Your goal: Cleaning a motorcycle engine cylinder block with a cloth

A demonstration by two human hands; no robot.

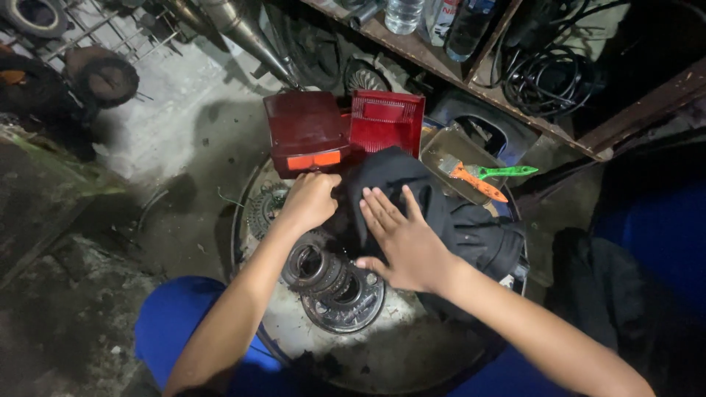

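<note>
Over the round tray [294, 345], I'm pressing my flat, open right hand [404, 239] on the black cloth [448, 213]; my left hand [309, 200] is seemingly clenching its edge.

A green-handled tool [506, 172] crosses an orange-handled brush [474, 180] in a metal tray [439, 147]. Above, plastic bottles [404, 15] line a wooden shelf [441, 62] beside coiled black cable [548, 77]; a worn tyre [103, 76] lies on concrete.
</note>
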